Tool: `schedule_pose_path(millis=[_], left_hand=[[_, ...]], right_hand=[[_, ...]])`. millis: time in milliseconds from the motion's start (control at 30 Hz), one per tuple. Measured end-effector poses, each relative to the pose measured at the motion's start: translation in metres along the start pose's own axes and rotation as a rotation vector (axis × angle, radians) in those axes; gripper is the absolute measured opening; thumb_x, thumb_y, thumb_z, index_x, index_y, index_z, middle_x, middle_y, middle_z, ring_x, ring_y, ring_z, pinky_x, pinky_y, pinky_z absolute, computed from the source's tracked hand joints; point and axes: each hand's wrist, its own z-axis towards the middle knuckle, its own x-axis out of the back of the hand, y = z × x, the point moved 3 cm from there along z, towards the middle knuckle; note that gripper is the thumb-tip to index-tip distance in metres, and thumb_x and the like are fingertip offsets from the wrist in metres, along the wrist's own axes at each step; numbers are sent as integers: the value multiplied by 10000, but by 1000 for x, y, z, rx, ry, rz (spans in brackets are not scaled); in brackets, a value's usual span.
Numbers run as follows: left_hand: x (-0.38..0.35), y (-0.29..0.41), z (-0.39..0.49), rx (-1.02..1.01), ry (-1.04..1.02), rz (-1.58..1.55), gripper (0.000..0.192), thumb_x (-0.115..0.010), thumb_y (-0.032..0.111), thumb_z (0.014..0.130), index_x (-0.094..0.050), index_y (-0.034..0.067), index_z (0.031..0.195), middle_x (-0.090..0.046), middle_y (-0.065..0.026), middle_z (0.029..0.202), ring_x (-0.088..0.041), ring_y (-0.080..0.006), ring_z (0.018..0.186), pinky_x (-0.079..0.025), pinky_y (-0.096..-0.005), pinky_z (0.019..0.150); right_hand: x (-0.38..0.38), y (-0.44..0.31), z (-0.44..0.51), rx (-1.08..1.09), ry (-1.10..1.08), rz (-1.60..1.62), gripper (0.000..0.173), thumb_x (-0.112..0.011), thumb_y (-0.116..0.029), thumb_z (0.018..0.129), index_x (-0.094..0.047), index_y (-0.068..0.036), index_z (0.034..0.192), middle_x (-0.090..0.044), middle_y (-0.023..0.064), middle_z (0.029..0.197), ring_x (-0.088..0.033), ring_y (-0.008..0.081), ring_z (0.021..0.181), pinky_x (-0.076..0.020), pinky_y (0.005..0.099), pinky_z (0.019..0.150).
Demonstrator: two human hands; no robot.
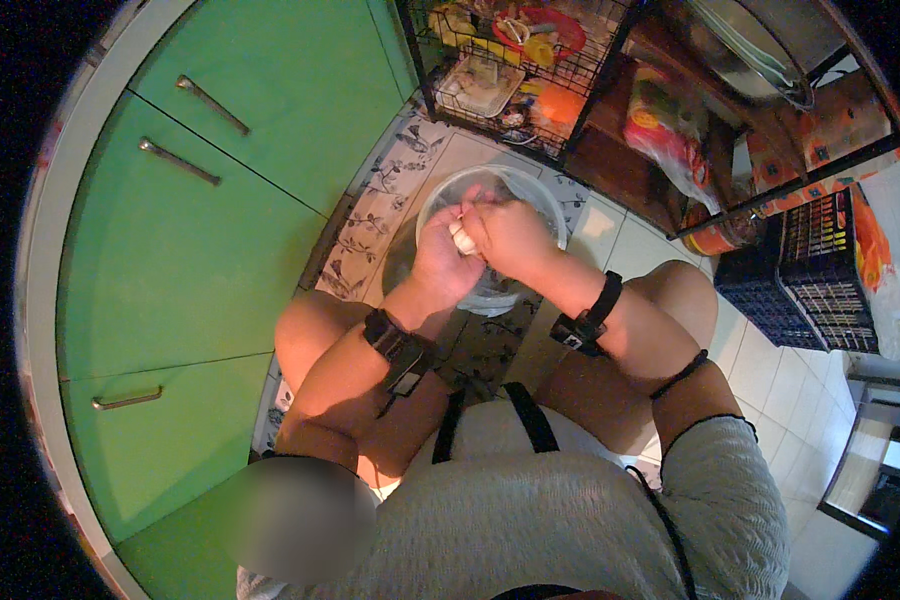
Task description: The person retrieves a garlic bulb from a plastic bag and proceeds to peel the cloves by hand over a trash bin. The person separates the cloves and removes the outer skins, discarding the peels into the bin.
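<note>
My left hand [444, 261] and my right hand [511, 234] meet in front of me, over a round bin lined with a clear plastic bag [549, 196]. Between them is a small white bulb [463, 238] that looks like garlic. The left palm cradles it from the left, while the right fingers curl over its top and right side. Fingers partly cover the bulb, and both hands hide much of the bin's inside. A black strapped device sits on each wrist.
Green cabinet doors [187, 247] with metal handles stand at the left. A black wire rack [510, 131] holding baskets is ahead, beside a shelf with a plastic bag of goods [664, 131]. Dark plastic crates [784, 274] sit at the right on the tiled floor [769, 382].
</note>
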Motion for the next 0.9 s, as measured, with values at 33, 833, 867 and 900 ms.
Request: schedule_pose_path(millis=[33, 833, 867, 900], left_hand=[[-1, 4, 3, -29, 87, 15, 334, -458, 180, 994, -579, 112, 1298, -651, -77, 1234, -594, -247, 1181, -468, -412, 1046], [-13, -3, -8, -23, 16, -5, 385, -418, 265, 1036, -622, 75, 1302, -665, -100, 1290, -601, -252, 1213, -457, -420, 1076], [-14, -3, -10, -24, 29, 2, 387, -422, 250, 1031, -616, 71, 1314, -662, -103, 1300, -602, -253, 1215, -458, -418, 1076], [-14, -4, -12, -15, 38, 9, 378, -410, 226, 1021, -610, 71, 1301, -656, -95, 1289, -593, -253, 1221, -446, -412, 1087]], right_hand=[[0, 8, 2, -67, -8, 56, 383, -496, -281, 998, -689, -1, 821, -687, 224, 790, -668, 419, 727, -534, 513, 665], [26, -19, -5, -28, 126, -72, 478, -622, -514, 892, -700, -42, 890, -694, 160, 718, -681, 349, 606, -546, 465, 555], [23, -18, -6, 1, 121, -75, 475, -624, -506, 890, -699, -37, 861, -686, 162, 697, -679, 347, 599, -546, 464, 552], [22, -18, -7, 19, 139, -85, 474, -627, -497, 887, -699, -32, 833, -679, 164, 676, -677, 345, 591, -546, 463, 550]])
